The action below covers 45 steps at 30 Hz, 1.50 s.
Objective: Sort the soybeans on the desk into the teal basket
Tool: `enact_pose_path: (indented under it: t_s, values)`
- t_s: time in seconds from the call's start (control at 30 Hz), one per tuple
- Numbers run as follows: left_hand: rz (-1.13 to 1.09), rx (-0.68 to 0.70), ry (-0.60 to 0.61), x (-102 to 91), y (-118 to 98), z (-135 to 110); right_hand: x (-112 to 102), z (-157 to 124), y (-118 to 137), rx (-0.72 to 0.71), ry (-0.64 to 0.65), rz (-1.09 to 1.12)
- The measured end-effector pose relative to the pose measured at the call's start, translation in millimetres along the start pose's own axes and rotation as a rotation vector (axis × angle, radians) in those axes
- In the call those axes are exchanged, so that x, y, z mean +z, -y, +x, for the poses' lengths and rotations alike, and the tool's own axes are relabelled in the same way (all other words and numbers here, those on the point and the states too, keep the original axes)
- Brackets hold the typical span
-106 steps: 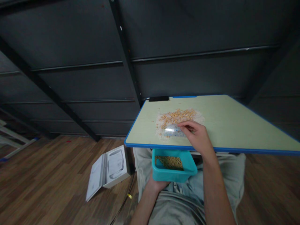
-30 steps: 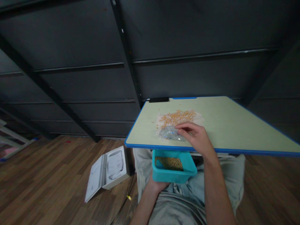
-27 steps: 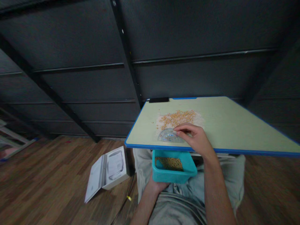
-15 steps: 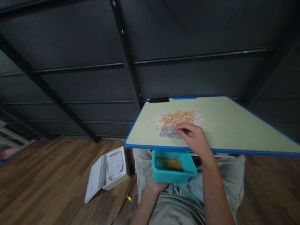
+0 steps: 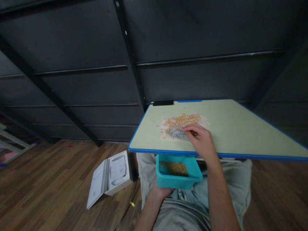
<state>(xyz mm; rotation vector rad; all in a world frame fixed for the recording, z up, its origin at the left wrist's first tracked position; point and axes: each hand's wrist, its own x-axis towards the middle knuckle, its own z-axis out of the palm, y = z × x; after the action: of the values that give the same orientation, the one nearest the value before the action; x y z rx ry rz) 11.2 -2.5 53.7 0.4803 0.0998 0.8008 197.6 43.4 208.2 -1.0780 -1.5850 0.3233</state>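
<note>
My right hand (image 5: 201, 140) rests on the pale table (image 5: 235, 128) and pinches a clear plastic protractor (image 5: 176, 133) at the near edge of a heap of yellow beans mixed with white grains (image 5: 183, 120). Below the table's front edge, my left hand (image 5: 160, 192) holds a teal tub (image 5: 178, 175) from underneath on my lap. Inside the tub lies a layer of yellow beans (image 5: 173, 167). Most of the left hand is hidden by the tub.
A black flat device (image 5: 163, 102) lies at the table's far left corner. An open white box (image 5: 109, 175) sits on the wooden floor to the left, with a dark cable (image 5: 127, 205) beside it. Dark metal panels fill the background.
My right hand has slid the protractor from near the front edge back up into the heap. The tub and my left hand have stayed put.
</note>
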Motion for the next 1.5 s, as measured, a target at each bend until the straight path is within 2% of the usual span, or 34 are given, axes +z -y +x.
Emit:
enact_pose_path:
  t_s: [0.33,0.47,0.57,0.63,0.73,0.83,0.93,1.07,1.3,1.5]
  values:
    - [-0.025,0.010,-0.089,-13.0,3.3,-1.4,-1.5,-0.6,2.3,0.009,0.050,0.055]
    - [-0.013,-0.007,-0.186,-21.9,5.2,-2.4,-1.5,-0.8,1.9,-0.004,0.079,0.081]
    - [-0.011,-0.017,-0.259,-20.9,3.8,-3.8,-1.7,-0.9,1.6,-0.012,0.091,0.097]
    - [0.002,-0.022,-0.241,-15.1,1.7,-4.4,-2.3,-1.0,1.7,-0.013,0.095,0.105]
    - [0.042,-0.001,-0.133,-3.6,-1.5,-4.0,-3.2,-1.0,2.9,-0.018,0.106,0.124]
    - [0.036,-0.001,-0.096,2.3,-2.2,-1.6,-3.4,-1.2,4.9,-0.024,0.126,0.136]
    - [0.013,-0.009,-0.125,-0.9,-0.4,0.9,-3.3,-1.3,5.6,-0.024,0.143,0.142]
    - [-0.015,-0.026,-0.175,-10.2,2.6,1.0,-3.3,-1.2,3.1,-0.009,0.082,0.132]
    - [-0.034,-0.006,-0.078,-12.7,2.8,-0.6,-2.6,-1.3,2.0,-0.007,0.102,0.113]
    - [0.014,0.006,-0.079,-3.7,-0.4,-2.7,-2.6,-0.9,1.2,0.006,0.096,0.110]
